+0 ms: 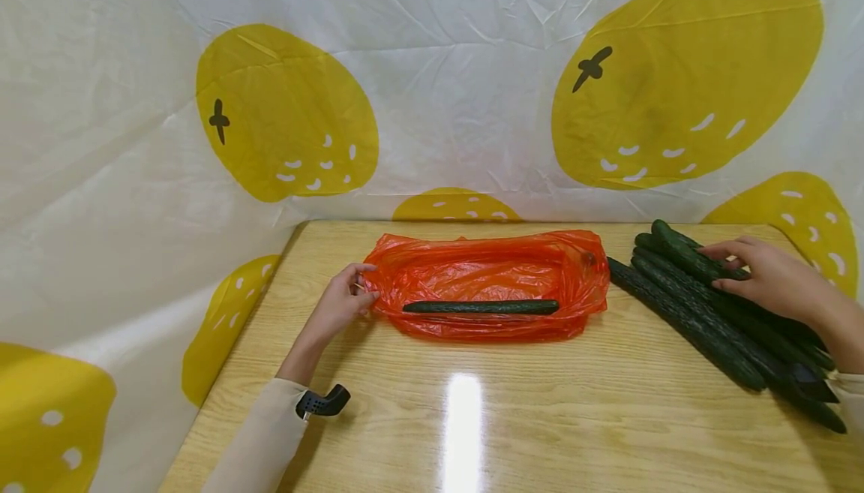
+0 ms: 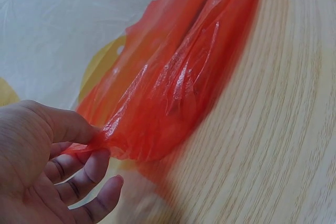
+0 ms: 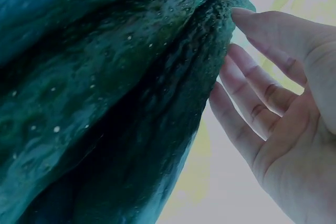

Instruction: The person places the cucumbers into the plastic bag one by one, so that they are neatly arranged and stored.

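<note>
"On the table (image 1: pixel 378 418), leftmost?"

"The left hand (image 1: pixel 346 294), its grip pinching the bag (image 1: pixel 486 329); one cucumber (image 1: pixel 481 306) lies inside."

"Rightmost?"

"The right hand (image 1: pixel 776 277) touches piled cucumbers (image 1: pixel 707 318), hiding some; whether its grip clamps one, I cannot tell."

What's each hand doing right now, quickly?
Left hand: closed, pinching the red plastic bag.
Right hand: open, fingers at the top cucumber, no firm hold visible.

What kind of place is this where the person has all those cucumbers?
Probably an indoor work corner, but I can't be sure. A white sheet printed with yellow fruits hangs behind a wooden table holding cucumbers and a red bag.
</note>
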Tool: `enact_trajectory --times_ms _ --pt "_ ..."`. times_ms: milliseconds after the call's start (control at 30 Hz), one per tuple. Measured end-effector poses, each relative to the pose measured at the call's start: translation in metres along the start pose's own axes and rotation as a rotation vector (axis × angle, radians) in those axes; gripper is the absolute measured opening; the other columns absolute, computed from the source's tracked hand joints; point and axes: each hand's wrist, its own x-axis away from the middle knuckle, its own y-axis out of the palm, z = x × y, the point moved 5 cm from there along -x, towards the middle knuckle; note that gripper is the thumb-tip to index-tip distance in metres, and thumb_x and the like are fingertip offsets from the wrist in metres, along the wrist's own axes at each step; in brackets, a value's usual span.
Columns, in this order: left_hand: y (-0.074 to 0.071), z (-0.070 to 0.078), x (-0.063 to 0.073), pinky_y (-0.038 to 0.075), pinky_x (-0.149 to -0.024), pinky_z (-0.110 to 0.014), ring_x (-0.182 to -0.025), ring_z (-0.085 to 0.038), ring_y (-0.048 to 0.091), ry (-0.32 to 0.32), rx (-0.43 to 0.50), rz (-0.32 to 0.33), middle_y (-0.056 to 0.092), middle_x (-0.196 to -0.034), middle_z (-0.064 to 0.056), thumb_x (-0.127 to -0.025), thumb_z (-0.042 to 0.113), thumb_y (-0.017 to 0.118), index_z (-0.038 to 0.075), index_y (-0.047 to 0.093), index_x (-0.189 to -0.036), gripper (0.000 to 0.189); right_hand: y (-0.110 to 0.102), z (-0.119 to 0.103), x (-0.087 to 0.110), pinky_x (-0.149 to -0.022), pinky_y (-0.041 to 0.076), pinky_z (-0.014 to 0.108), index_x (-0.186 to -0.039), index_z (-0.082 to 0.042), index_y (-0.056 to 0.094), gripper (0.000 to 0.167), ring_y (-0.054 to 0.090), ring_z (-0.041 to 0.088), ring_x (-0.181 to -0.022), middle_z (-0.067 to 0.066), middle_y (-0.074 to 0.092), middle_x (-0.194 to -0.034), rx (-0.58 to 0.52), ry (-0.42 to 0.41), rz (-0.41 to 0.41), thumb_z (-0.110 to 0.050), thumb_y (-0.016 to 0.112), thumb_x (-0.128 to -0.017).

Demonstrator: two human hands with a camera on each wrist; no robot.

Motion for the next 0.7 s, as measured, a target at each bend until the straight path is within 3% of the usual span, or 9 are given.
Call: enact_trajectory --times_ms 400,700 --pt "0.000 -0.001 0.000 0.057 -0.061 -0.032 -0.071 -0.024 0.056 0.004 0.004 0.005 0.050 -0.097 -0.012 -0.093 -0.006 0.065 0.002 0.053 -0.138 0.047 0.007 0.013 0.000 -0.080 0.052 0.063 -0.136 0.019 0.047 0.059 0.060 0.056 -0.100 0.043 0.053 -0.126 0.011 0.068 -0.121 -0.004 0.075 -0.088" --pt "0.000 0.000 0.000 0.056 -0.059 -0.034 -0.073 -0.029 0.058 0.002 0.028 -0.011 0.050 -0.097 -0.012 -0.093 -0.006 0.065 -0.001 0.050 -0.141 0.050 0.011 0.020 0.001 -0.079 0.052 0.062 -0.134 0.019 0.048 0.059 0.060 0.056 -0.101 0.044 0.053 -0.127 0.015 0.097 -0.169 -0.009 0.075 -0.089"
